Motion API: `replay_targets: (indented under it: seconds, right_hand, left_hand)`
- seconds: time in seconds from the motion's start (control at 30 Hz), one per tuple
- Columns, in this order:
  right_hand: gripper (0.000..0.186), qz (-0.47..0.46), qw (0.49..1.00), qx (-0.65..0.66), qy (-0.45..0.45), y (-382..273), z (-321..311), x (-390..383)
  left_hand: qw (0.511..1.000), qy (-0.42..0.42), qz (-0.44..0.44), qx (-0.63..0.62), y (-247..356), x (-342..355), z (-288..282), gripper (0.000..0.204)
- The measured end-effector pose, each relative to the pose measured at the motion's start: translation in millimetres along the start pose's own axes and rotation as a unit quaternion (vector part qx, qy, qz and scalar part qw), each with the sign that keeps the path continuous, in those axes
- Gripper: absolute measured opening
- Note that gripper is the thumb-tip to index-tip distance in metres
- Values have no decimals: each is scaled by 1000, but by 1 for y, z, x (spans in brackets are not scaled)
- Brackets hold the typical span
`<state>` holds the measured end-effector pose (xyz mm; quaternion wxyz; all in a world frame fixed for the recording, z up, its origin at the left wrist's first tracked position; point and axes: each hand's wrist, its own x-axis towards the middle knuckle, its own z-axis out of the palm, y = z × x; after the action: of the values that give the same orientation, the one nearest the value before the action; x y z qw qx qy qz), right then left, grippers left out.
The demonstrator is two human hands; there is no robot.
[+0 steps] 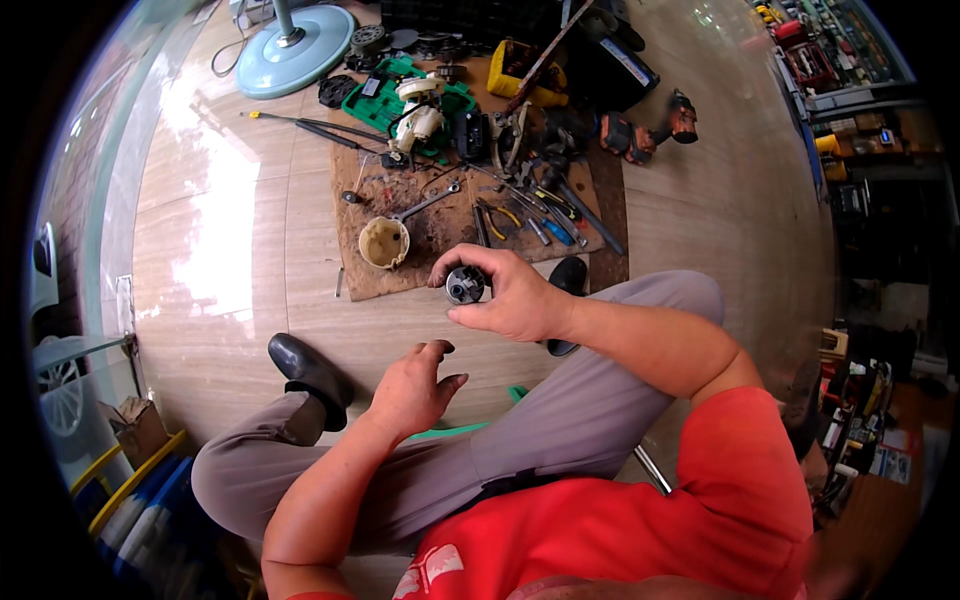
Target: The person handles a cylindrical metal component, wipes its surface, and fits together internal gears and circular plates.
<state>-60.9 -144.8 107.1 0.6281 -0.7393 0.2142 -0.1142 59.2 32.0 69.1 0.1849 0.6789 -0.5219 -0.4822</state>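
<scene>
Held between the thumb and curled fingers of my right hand (515,295) is a round dark grey part (465,286) with a toothed-looking rim and a dark hub at its middle. It hangs above the near edge of a stained board (365,285). My left hand (412,390) is lower and to the left, in front of my knee; its thumb and fingers are apart with nothing between them. Left of the round part, a cream cup-shaped housing (384,243) lies on the board. Pliers with yellow handles (503,217) and a ratchet-like wrench (428,202) lie behind it.
Several screwdrivers and rods cover the board's right side, by a blue-handled tool (557,232). Behind are a green case (375,100), a white machine body (418,125) and a yellow container (525,75). A cordless drill (645,135) lies right; a fan base (295,55) stands far left.
</scene>
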Motion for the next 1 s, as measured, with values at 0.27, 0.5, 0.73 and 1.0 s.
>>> replay_targets:
  seconds: [0.27,0.5,0.73,1.0]
  right_hand:
    - [33,14,1000,2,-5,-4,-1,0]
    - [36,59,998,16,-20,-6,-4,1]
    - [35,90,994,68,-14,-2,-4,2]
    - [39,108,987,117,-1,-1,-3,4]
  left_hand:
    - [999,-7,22,42,-3,-2,1,43]
    - [997,-13,30,66,-1,-4,-1,43]
    - [995,-21,38,94,0,-5,-1,44]
    - [992,-37,37,118,0,-6,-2,46]
